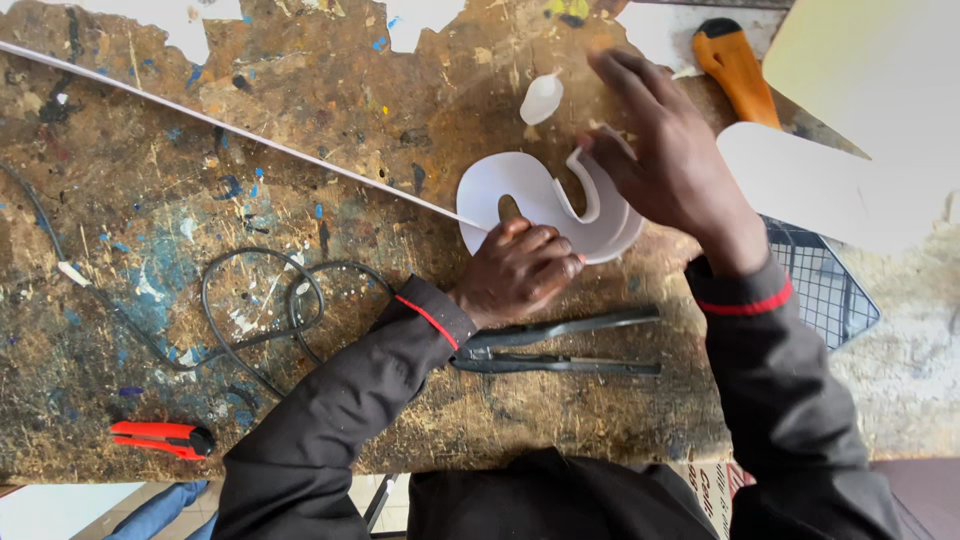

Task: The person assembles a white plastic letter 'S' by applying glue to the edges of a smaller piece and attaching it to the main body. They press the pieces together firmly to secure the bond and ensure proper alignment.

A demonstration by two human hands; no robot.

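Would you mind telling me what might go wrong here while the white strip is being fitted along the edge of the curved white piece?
1. The left hand pins only one part of the curved white piece, so it may pivot as the right hand presses the white strip.
2. The small white bottle lies close to the right hand and could be knocked.
3. The long strip may snag.

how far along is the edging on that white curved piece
Done: the white curved cut-out lies flat, with a strip already standing along its inner curve. In hand: the left hand presses it down while the right hand bends the strip. Left: the outer edge looks bare.
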